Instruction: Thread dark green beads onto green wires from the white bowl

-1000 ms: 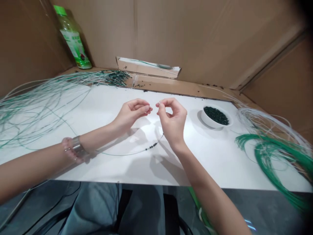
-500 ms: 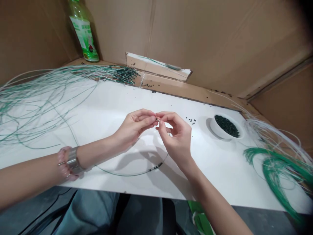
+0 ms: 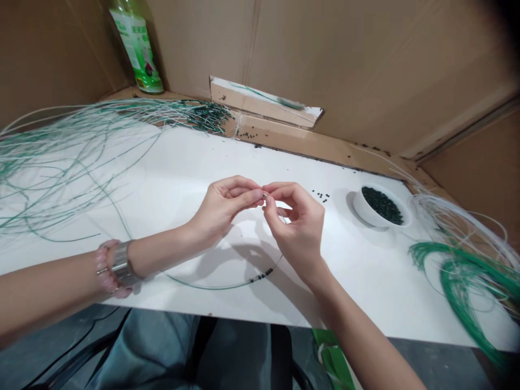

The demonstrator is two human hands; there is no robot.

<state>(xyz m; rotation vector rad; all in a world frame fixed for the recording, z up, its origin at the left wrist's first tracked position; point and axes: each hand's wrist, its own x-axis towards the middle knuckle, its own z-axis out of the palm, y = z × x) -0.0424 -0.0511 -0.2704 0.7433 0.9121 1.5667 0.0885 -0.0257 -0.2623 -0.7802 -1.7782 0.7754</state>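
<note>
near the tabletop's (image 3: pixel 398 292) front edge, my beaded wire (image 3: pixel 217 288) curves up to my right hand (image 3: pixel 298 216), its fingers closed on it. my left hand (image 3: pixel 227 203) pinches tight too, on what i can't tell. apart a second ago, the fingertips now meet, bringing the work to one spot. beyond, toward the right edge, stands a bowl (image 3: pixel 365 212) of dark beads (image 3: pixel 382 205).

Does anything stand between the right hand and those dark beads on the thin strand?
Nothing visible stands between them: a bare stretch of the thin strand runs from the dark beads to the right hand, then passes out of sight.
</note>
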